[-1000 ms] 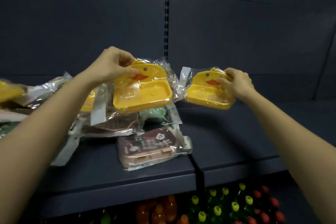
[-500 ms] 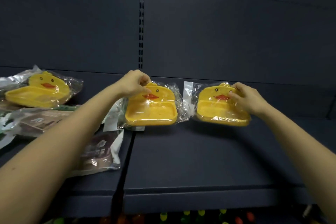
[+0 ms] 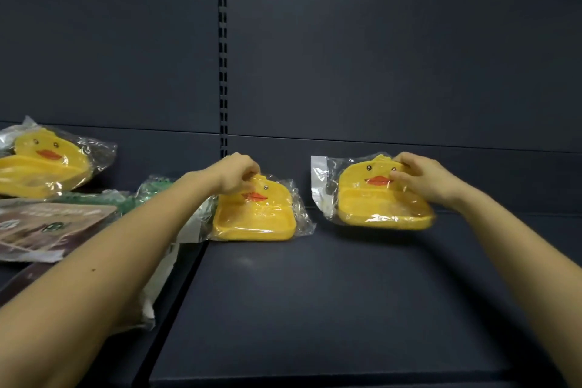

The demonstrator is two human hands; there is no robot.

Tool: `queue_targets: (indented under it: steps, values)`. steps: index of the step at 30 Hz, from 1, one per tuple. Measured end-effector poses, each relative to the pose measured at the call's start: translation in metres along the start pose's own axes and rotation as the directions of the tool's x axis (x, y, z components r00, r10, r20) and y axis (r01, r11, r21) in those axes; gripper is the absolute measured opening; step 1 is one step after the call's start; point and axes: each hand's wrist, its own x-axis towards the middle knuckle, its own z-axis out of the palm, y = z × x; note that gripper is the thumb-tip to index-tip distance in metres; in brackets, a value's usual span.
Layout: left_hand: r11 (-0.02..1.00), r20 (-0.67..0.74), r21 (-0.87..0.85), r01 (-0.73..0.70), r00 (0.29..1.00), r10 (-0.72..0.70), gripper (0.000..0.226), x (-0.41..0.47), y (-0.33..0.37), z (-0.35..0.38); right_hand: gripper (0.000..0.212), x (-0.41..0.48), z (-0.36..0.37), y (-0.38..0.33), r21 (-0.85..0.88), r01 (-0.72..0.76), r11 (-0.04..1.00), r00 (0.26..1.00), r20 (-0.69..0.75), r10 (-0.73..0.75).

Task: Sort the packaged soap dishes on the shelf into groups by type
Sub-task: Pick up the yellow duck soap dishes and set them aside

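Note:
Two yellow duck-faced soap dishes in clear plastic bags are in my hands over the dark shelf. My left hand grips the top edge of the left duck dish, whose base touches the shelf near the panel seam. My right hand grips the top right of the right duck dish, held just above the shelf near the back wall. A third duck dish lies on the pile at far left. A brown packaged soap dish and a green one lie there too.
The shelf's back wall has a slotted upright in the middle. A seam runs front to back between two shelf panels, under my left forearm. Loose plastic wrapping hangs by that seam.
Both hands have carried their duck dishes rightward and down to the right shelf panel. The left dish now rests on the shelf, and the two dishes are farther apart.

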Motion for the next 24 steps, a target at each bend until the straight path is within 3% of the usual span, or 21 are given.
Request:
queue_targets:
  steps: [3,6,8,10,13,14,17,19,24]
  values:
    - [1.0,0.002,0.026,-0.002,1.0,0.002,0.03,0.006,0.001,0.001,0.018,0.011,0.012,-0.002,-0.044,0.024,0.999,0.997,0.071,-0.021]
    - [0.998,-0.014,0.052,0.029,1.0,-0.028,0.004,0.01,0.004,0.008,0.015,0.021,0.021,-0.003,-0.076,0.049,0.996,0.994,0.106,-0.041]
    - [0.993,0.041,0.105,0.056,0.997,-0.06,0.019,0.009,0.008,0.007,0.006,0.028,0.027,-0.001,-0.121,0.052,0.991,0.993,0.115,-0.038]
    - [0.985,0.16,0.159,0.074,0.982,-0.099,0.027,0.009,0.009,0.002,0.016,0.03,0.034,0.003,-0.205,0.049,0.977,0.992,0.12,-0.025]
    - [0.989,0.259,0.094,0.116,0.956,-0.137,0.05,0.007,0.002,-0.01,0.016,0.03,0.047,0.008,-0.322,0.035,0.946,0.992,0.125,0.006]
    - [0.989,0.233,0.074,0.128,0.962,-0.141,0.055,0.004,-0.002,-0.015,0.011,0.029,0.05,0.007,-0.352,0.027,0.936,0.991,0.133,0.022]
    - [0.988,0.133,0.091,0.128,0.981,-0.14,0.053,-0.016,-0.014,-0.033,0.046,0.029,0.05,-0.003,-0.441,0.036,0.897,0.99,0.141,0.03]
    - [0.982,0.077,0.117,0.146,0.985,-0.155,0.045,-0.033,-0.027,-0.046,0.057,0.031,0.05,-0.019,-0.399,0.088,0.913,0.993,0.104,-0.051]
    - [0.961,-0.06,0.121,0.247,0.969,-0.241,0.042,-0.082,-0.066,-0.07,0.058,0.029,0.066,-0.086,-0.354,0.262,0.898,0.96,-0.003,-0.281]
